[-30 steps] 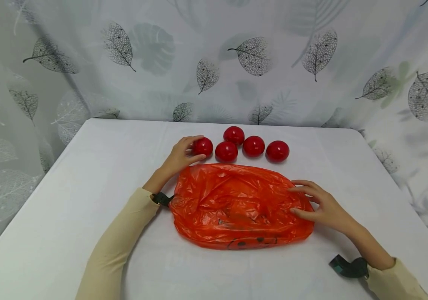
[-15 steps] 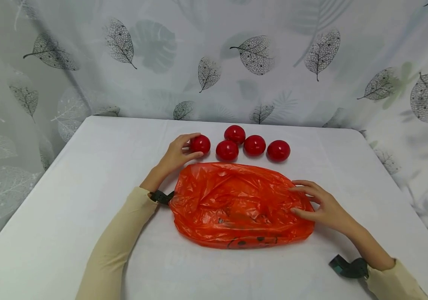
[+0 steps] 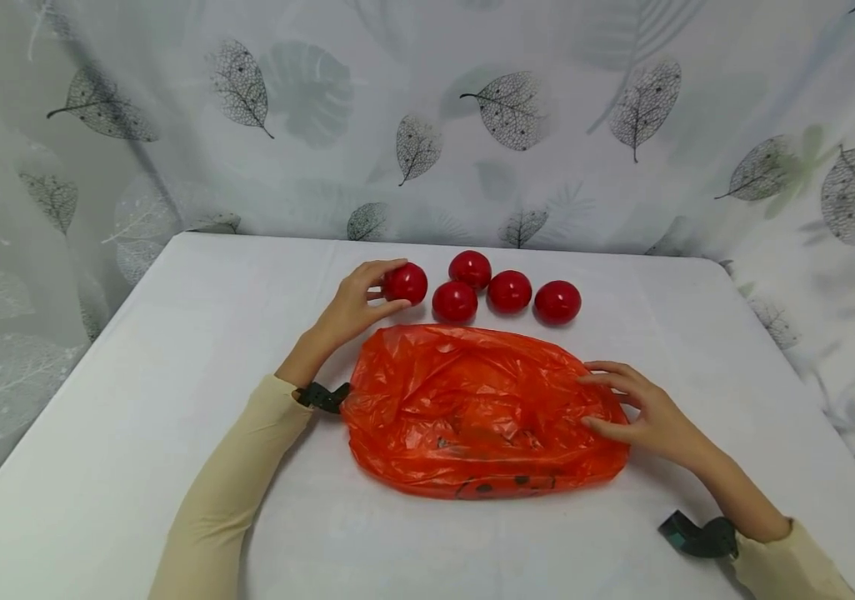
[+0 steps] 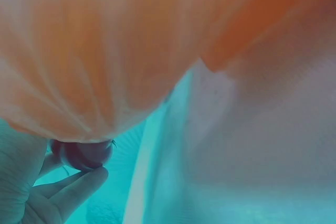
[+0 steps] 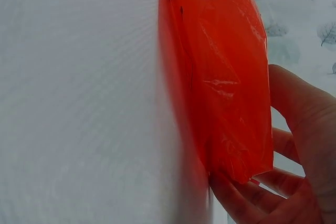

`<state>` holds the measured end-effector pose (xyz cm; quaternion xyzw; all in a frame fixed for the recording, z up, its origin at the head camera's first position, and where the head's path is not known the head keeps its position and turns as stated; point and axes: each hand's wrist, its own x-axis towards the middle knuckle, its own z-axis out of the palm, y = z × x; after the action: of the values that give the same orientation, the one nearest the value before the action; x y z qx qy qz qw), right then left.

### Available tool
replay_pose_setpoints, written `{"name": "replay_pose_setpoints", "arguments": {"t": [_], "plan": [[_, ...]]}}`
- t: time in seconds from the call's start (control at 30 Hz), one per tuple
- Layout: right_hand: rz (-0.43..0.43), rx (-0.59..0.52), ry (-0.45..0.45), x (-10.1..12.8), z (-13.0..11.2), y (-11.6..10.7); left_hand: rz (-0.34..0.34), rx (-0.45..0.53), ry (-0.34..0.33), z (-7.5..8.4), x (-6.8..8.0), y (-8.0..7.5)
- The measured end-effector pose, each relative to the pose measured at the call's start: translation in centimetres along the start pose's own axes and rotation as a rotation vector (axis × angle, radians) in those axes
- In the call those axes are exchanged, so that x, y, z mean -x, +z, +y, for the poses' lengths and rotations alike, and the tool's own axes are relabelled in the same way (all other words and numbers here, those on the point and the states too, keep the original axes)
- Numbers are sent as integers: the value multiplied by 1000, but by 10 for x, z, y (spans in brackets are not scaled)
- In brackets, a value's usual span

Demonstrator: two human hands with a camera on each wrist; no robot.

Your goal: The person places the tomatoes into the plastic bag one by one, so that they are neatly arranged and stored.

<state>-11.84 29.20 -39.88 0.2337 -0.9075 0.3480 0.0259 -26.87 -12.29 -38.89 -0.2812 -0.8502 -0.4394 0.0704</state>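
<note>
Four glossy, round red balls (image 3: 509,292) lay close together near the far edge of the white desk (image 3: 135,400), one farthest back and three nearer in an uneven row. To their left, with a gap between, was a fifth glossy, round red ball (image 3: 407,284), held by the person's bare left hand (image 3: 352,308), thumb on the near side and fingers curved along the far side. I could not tell whether it touched the desk.

Between these balls and the desk's near part lay a crumpled, shiny orange-red plastic bag (image 3: 472,400), its long sides running roughly along the far edge and black printed marks on its near side. At the bag's right end, toward the desk's right edge, the bare right hand (image 3: 648,421) rested with thumb and fingers spread wide against the plastic.

Beige cloth sleeves (image 3: 210,508) covered both arms, and a dark device (image 3: 697,536) sat at the right wrist. Behind the desk's far edge hung a pale grey, leaf-printed cloth (image 3: 307,192).
</note>
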Motion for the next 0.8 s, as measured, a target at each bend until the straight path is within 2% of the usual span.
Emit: {"name": "replay_pose_setpoints", "arguments": {"t": [0.13,0.33,0.53,0.8], "plan": [[1,3,-6,-1,0,-1,6,0,39,7,-1,-3],[-7,6,8,-2,2,-2,-19,-6,63,17,-1,-5],[-7,0,6,-2,0,-1,-49,-23,85,26,3,-7],[-2,-7,-5,-1,-3,0,-97,6,117,36,11,-10]]}}
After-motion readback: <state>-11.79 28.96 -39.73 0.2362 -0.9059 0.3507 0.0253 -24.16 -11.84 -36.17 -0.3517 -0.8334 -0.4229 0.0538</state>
